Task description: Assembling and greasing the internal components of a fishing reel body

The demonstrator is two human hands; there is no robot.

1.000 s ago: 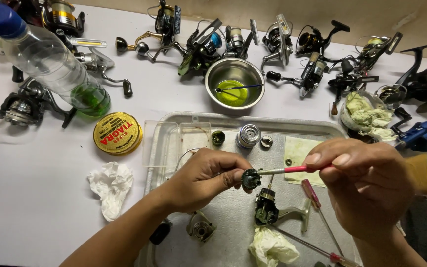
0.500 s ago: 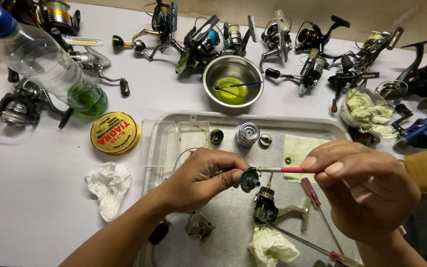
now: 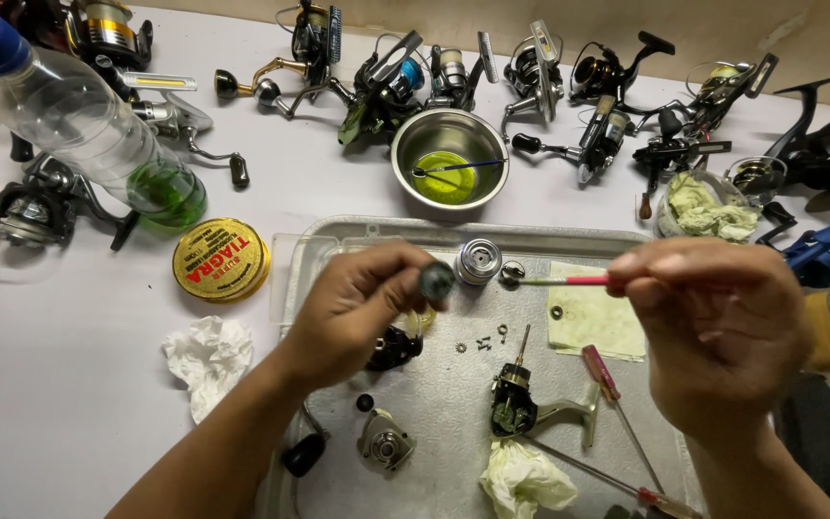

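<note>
My left hand [image 3: 362, 312] pinches a small dark round reel part [image 3: 436, 281] above the metal tray [image 3: 338, 240]. My right hand [image 3: 722, 336] holds a thin red-handled tool [image 3: 569, 281] level, its metal tip pointing left, a short way from the part. Between and below the hands a dark reel body [image 3: 516, 404] with a silver foot lies in the tray. A silver spool [image 3: 478, 261] stands at the tray's far side. Tiny screws and washers [image 3: 482, 341] lie loose on the tray floor.
Several fishing reels [image 3: 530, 67] line the far edge of the white table. A steel bowl [image 3: 449, 159] with yellow-green liquid, a plastic bottle [image 3: 88, 125], a yellow round tin [image 3: 220, 259], crumpled tissues [image 3: 208, 360], a red screwdriver [image 3: 617, 404] and a yellow cloth [image 3: 593, 317] lie around.
The hands have drawn apart: the tool's tip has come away from the dark part, the right hand moving right and the left hand lifting the part slightly left.
</note>
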